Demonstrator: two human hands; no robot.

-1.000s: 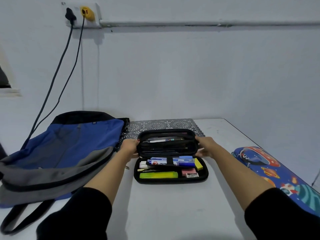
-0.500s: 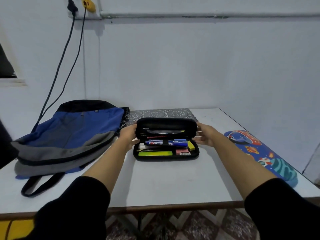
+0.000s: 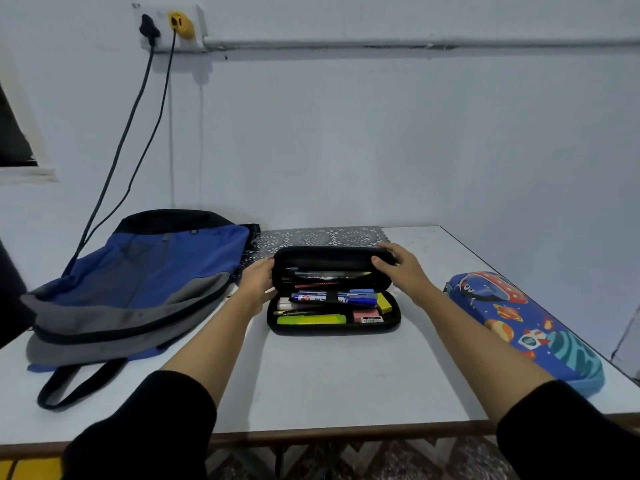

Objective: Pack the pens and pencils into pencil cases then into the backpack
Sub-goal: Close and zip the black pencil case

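A blue-and-grey fabric backpack (image 3: 138,289) lies left on the white desk (image 3: 311,382). Left hand (image 3: 258,284) and right hand (image 3: 403,268) each grip one end of the black hard-shell pencil case (image 3: 332,330)'s half-raised lid; its long axis runs left-right between them, equally near both. Zip hidden, lid-pocket contents indistinct. A blue space-print pencil case (image 3: 519,323) lies rightmost.

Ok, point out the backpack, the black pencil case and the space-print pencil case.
backpack (image 3: 149,271), head view, blue front panel.
black pencil case (image 3: 334,330), head view, front rim.
space-print pencil case (image 3: 519,320), head view, printed top.
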